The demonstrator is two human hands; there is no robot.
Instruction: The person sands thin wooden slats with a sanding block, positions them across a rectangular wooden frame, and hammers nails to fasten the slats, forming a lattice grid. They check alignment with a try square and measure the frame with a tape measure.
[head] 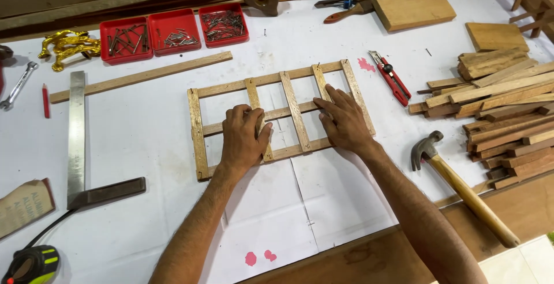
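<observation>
A small lattice frame of thin wooden slats lies flat on the white-covered table. My left hand rests palm down on its lower left part, fingers curled over the middle horizontal slat. Flat on the lower right part lies my right hand, with its fingers spread across a vertical slat. Neither hand lifts anything; both press on the frame.
A claw hammer lies at the right, beside a pile of wood offcuts. A red utility knife, three red trays of nails, a loose long slat, a steel square, a red pencil, a wrench and gold handles lie around.
</observation>
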